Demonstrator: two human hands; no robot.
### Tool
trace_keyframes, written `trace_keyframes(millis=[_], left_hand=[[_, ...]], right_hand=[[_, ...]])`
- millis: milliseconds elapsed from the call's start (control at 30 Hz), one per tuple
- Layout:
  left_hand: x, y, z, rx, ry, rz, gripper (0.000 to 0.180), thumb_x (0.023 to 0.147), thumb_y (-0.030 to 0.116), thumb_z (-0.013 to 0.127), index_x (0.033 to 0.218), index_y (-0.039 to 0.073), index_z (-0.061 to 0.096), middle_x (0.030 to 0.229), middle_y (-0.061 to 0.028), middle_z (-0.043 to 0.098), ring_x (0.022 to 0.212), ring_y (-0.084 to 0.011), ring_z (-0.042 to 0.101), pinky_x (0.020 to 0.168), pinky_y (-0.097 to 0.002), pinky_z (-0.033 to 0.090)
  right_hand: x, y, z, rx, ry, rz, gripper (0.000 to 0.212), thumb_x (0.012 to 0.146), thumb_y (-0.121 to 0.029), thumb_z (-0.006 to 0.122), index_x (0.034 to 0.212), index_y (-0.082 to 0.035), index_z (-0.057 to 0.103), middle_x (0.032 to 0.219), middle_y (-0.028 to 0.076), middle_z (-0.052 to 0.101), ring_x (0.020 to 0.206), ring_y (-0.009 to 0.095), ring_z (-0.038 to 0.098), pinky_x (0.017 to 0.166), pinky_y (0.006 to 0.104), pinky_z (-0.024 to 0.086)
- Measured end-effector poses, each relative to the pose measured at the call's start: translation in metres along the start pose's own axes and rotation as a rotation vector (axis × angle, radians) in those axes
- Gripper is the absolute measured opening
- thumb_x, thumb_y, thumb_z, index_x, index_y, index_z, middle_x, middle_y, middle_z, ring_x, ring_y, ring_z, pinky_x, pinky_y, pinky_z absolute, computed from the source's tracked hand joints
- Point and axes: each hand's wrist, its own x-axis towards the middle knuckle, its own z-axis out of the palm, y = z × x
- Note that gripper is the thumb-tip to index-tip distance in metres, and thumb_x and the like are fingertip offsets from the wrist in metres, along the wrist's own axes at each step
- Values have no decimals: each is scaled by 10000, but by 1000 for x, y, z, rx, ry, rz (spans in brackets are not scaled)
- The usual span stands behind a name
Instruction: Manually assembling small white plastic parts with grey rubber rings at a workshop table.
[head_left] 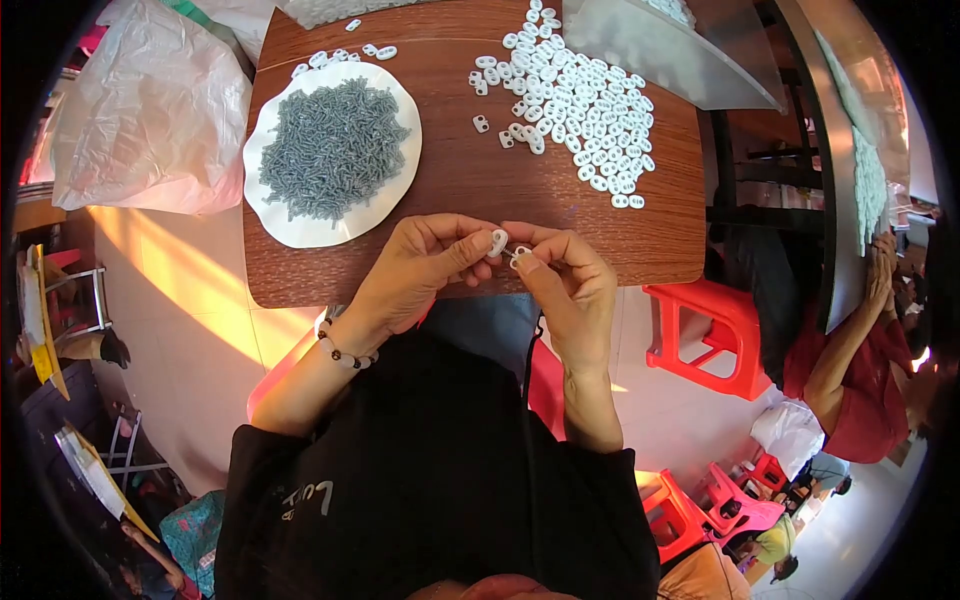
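Note:
Above the table's near edge my two hands meet, fingertips close together. My left hand (420, 268), with a beaded bracelet on its wrist, pinches a small white oval plastic piece (498, 241) with an opening in it. Between thumb and fingers, my right hand (570, 285) grips a second white plastic piece (519, 257), mostly hidden by the thumb. Something thin and dark shows between the two pieces, too small to make out. Beyond my left hand, a white wavy-edged plate (318, 236) bears a heap of small grey rod-like parts (335, 145).
Many white two-holed pieces (600, 115) lie spread on the brown table (450, 130) at the far right. Behind them stands a translucent bin (660, 60). A plastic bag (150, 110) is at left, a red stool (710, 335) at right. Another person's arm (850, 330) shows at far right.

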Motion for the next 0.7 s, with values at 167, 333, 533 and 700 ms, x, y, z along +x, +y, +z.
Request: trace_keyframes(millis=[167,333,533,700], left_hand=[[-1,1,0,7,0,-3,238,943,170,616,1089,-14,653,903,-32,661,759,-74,591,702,-203,503],[-2,2,3,63,19,31,224,933,165,633,1079,-2,660,888,-28,661,743,-69,592,691,-198,504],[-6,4,8,117,59,25,223,923,155,647,1079,-4,664,880,-27,677,727,-62,605,674,-188,513],[-9,7,9,216,35,81,228,929,165,641,1067,-13,673,885,-24,683,731,-55,607,673,-186,513]], right_hand=[[0,0,0,6,3,14,38,887,22,604,855,18,583,1142,145,637,830,42,571,711,187,481],[1,2,1,-18,5,-11,40,883,24,609,854,17,583,1138,149,638,842,52,575,721,194,483],[0,3,3,-44,6,-9,43,876,31,620,857,25,581,1112,151,648,829,65,588,717,205,493],[-2,-1,6,-54,-30,-20,52,879,30,622,865,36,573,1102,157,649,841,93,613,757,231,520]])
